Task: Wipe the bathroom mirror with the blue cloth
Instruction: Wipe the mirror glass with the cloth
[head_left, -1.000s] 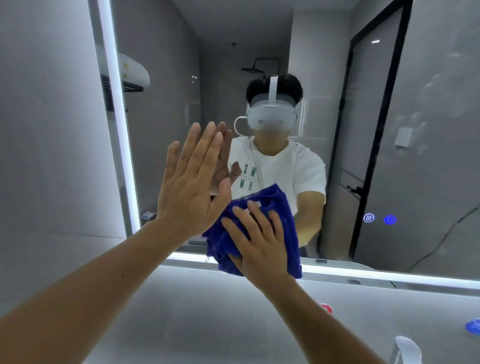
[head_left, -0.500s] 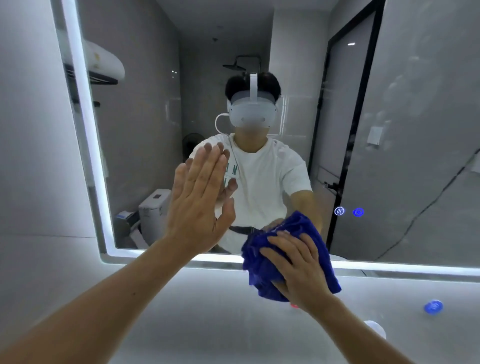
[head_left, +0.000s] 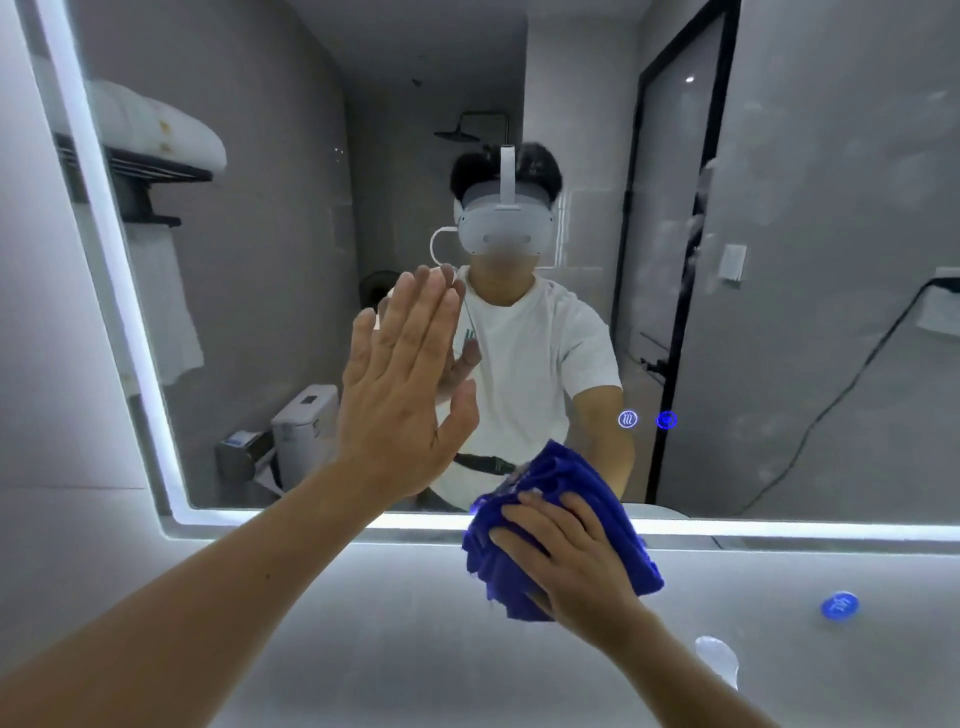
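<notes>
Glass of the mirror (head_left: 270, 260) runs wide above a lit white strip (head_left: 779, 531) along its left and bottom edges, with much bare surface to the upper left and far right. Left of centre, the left hand (head_left: 402, 395) lies flat against the glass, fingers straight and pressed close together, thumb held apart. Right of it, the right hand (head_left: 569, 558) presses the blue cloth (head_left: 587, 488) onto the mirror's bottom edge, fingers slightly spread over the bunched fabric; the cloth overlaps the lit strip and hangs onto the wall below. Two small glowing icons (head_left: 647, 420) sit on the glass just above the cloth. Smudges cloud the far right. A blue round object (head_left: 839, 606) at lower right is too blurred to identify.
</notes>
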